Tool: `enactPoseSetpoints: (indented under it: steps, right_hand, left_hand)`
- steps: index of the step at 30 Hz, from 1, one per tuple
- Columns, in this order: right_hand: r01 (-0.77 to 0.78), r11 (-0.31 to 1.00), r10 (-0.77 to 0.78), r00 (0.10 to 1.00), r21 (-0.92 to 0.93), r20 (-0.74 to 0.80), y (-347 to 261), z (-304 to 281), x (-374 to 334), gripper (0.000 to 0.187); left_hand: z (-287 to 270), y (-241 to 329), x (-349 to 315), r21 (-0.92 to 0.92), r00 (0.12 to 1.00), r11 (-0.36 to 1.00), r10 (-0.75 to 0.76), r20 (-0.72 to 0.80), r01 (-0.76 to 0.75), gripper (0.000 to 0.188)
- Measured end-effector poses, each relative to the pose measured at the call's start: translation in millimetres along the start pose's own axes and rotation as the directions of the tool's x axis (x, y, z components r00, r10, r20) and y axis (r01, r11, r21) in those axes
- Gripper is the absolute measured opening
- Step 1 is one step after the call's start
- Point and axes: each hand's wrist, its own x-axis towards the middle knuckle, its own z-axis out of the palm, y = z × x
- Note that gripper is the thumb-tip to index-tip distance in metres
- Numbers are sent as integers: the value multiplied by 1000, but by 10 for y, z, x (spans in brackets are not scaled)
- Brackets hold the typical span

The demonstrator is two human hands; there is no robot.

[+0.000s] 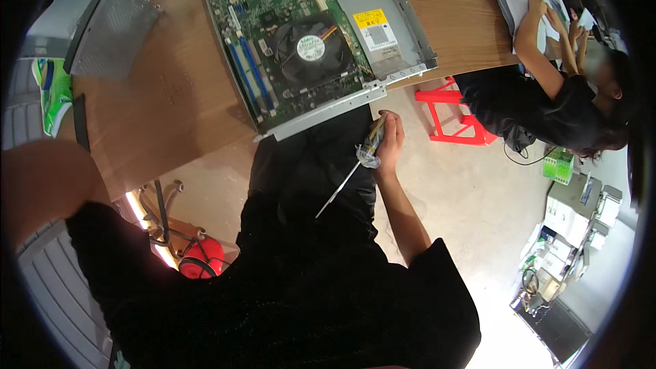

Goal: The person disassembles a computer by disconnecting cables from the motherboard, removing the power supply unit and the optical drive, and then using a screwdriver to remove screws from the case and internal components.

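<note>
My right hand (390, 143) is closed around the handle of a screwdriver (339, 188), low over my lap and just off the table edge. Its long thin shaft slants down toward my body, and some clear plastic-like material shows around the handle. In front of me an opened computer case (374, 0) lies on the table, its front rim at the table edge. Inside sits a green motherboard (283, 0) with a black cooling fan (311, 51) and blue memory slots. My left arm (51, 184) is raised at the left edge; its hand is out of view.
A grey perforated metal panel (113, 34) rests on the wooden table (164, 116) at left, with a green-and-white packet (53, 96) beyond it. To the right, another person leans over papers (506, 0). Red stools (454, 116) (203, 257) stand on the floor.
</note>
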Motion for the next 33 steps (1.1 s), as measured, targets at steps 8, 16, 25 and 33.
enactPoseSetpoints:
  steps: [8,16,25,33]
  right_hand:
    - [337,875,-359,933,-348,1,126,-139,82,32]
    - [53,991,-58,998,-122,-36,75,-77,-4,36]
    - [41,997,-47,995,-63,-85,220,-261,65,34]
    - [84,995,-87,995,-49,-43,63,-19,197,35]
  left_hand:
    - [801,-359,498,69,928,997,-59,369,36,38]
    - [918,-467,399,108,918,989,-133,374,99,36]
    - [920,-465,455,102,922,992,-103,374,69,35]
    - [731,-534,523,119,916,988,-137,377,99,34]
